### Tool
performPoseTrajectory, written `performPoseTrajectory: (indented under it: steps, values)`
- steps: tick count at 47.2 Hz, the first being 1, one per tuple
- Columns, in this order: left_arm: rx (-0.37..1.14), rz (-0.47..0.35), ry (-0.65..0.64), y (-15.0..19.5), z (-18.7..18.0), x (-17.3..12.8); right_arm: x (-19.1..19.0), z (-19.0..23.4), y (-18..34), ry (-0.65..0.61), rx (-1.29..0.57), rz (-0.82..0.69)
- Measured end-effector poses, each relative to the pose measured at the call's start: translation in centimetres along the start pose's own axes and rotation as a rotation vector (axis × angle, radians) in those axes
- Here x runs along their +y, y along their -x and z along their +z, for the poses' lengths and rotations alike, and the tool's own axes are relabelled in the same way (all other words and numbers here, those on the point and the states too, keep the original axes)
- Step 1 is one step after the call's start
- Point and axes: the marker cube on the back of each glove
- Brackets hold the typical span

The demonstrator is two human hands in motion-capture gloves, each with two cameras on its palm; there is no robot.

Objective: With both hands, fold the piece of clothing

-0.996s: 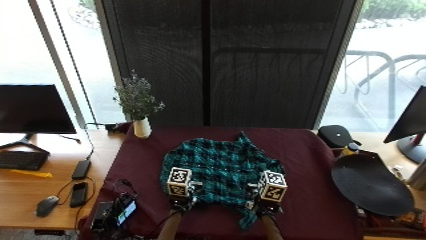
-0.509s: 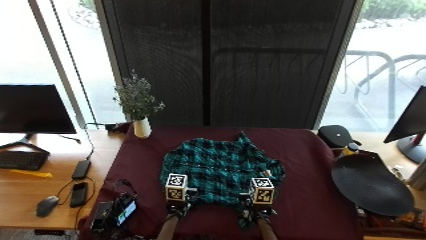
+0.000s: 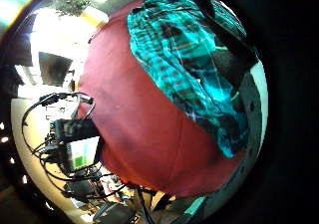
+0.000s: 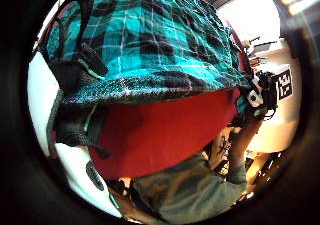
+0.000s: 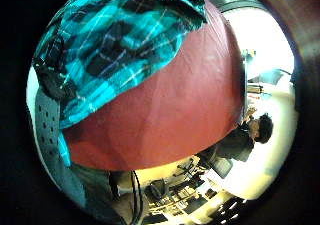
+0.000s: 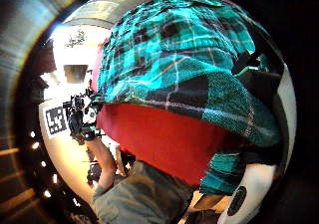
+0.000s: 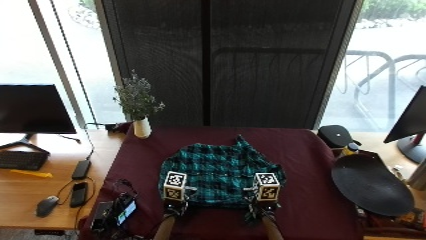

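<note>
Hands pulled back w/ plaid shirt near hem, both gripping.

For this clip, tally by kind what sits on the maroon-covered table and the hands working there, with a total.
Plaid garments: 1, the green plaid shirt
Vases with a plant: 1, the white vase
Small devices with a lit screen: 1, the device at the table's near-left corner
Gloved hands: 2, left hand, right hand, both gripping the shirt's near edge
Total: 5

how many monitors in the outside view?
2. One monitor stands on the wooden desk left of the maroon table, above a keyboard. The second monitor is cut off by the right edge, beyond the dark round tray. Others may sit out of view.
</note>
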Motion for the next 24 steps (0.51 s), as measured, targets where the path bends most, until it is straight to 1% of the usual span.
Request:
performPoseTrajectory:
  steps: [1, 2, 4, 7, 10, 13, 16, 20, 24]
  values:
    - [0.015, 0.014, 0.101, -0.2, -0.4, 1.2, 0.5, -0.6, 0.0, 0.016, -0.004, -0.016]
    - [0.021, 0.030, 0.170, -0.2, -0.9, 2.0, 1.0, -1.2, 0.1, 0.031, -0.005, -0.034]
    - [0.027, 0.065, 0.255, -0.1, -2.2, 3.0, 2.1, -2.7, 0.4, 0.061, -0.003, -0.073]
    - [0.053, 0.109, 0.319, 0.1, -4.3, 3.8, 3.5, -5.4, 0.8, 0.090, 0.022, -0.120]
    - [0.081, 0.126, 0.341, 0.4, -6.6, 3.8, 3.6, -8.6, 1.1, 0.084, 0.070, -0.136]
    - [0.077, 0.091, 0.307, 0.8, -8.8, 2.7, 2.4, -12.0, 1.5, 0.037, 0.093, -0.126]
    - [0.057, 0.000, 0.211, 1.3, -11.0, 0.7, 0.1, -15.1, 1.9, -0.046, 0.079, -0.094]
    - [0.031, -0.141, 0.032, 2.0, -12.2, -3.1, -4.6, -17.7, 2.1, -0.188, 0.065, -0.005]
    - [0.043, -0.226, -0.100, 2.4, -12.3, -6.7, -9.8, -18.5, 2.3, -0.320, 0.093, 0.092]
